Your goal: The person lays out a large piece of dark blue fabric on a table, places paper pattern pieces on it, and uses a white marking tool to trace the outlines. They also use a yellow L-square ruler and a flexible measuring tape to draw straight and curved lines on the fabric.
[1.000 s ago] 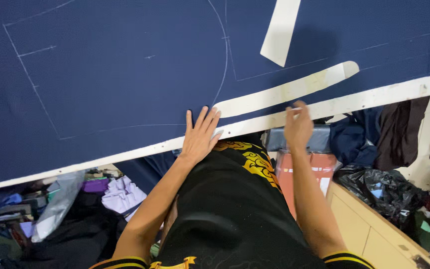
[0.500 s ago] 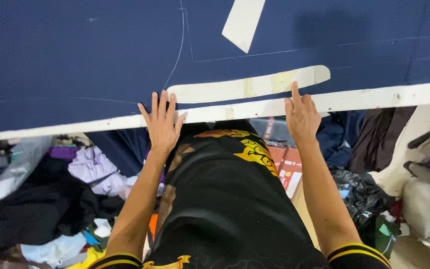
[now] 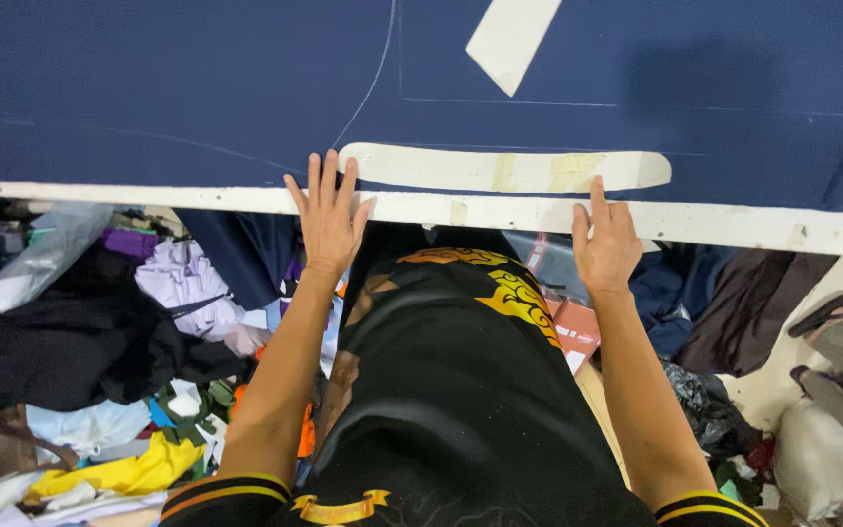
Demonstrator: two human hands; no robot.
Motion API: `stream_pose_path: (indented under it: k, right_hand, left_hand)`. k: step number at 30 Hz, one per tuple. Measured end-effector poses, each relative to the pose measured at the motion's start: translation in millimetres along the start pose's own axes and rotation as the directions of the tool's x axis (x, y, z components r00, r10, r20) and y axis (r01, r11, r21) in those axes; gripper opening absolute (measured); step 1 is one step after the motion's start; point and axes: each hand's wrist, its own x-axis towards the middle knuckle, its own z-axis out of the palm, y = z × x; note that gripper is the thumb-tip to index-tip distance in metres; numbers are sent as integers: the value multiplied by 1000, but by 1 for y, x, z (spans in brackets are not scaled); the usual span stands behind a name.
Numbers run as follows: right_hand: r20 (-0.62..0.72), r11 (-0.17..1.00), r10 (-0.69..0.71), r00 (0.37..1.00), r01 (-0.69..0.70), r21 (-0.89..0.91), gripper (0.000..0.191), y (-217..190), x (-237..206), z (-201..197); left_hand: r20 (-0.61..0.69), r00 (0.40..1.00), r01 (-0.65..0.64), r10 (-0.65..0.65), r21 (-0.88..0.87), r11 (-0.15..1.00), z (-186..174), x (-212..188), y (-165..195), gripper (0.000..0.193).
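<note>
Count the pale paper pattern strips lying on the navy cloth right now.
2. A long curved strip lies near the table edge between the left hand and right hand; a shorter one runs off the top, so more may be hidden.

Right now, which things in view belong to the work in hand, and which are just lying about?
In use:
left hand
right hand
long paper pattern strip
navy cloth with chalk lines
table edge

Lying about:
second paper strip
heap of clothes below the table
black bag
</note>
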Motion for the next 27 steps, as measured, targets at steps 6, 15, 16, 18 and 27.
stream_pose_path:
  k: [6,15,16,18,27]
  right_hand:
    - [-14,999,-4,1000,4,36,51,3,0,6]
    - [-21,999,-33,999,34,33,53,5,1,11]
    - [-18,999,-33,999,34,33,53,5,1,11]
    - [-3,999,-28,1000,28,30,53,4,1,10]
    - [-21,980,45,999,-40,196,61,3,-3,6]
  left_hand:
    - [-42,999,-1,0,-33,999,4,1,-1,61]
    - [-17,1000,21,-21,-4,1000,10,2,-7,62]
    - [-20,1000,22,-22,0,1000,12,1,-9,63]
    - [-35,999,41,-41,-10,999,15,-1,-11,66]
    - [-182,947,256,-265,-74,964,23,-29,-1,70]
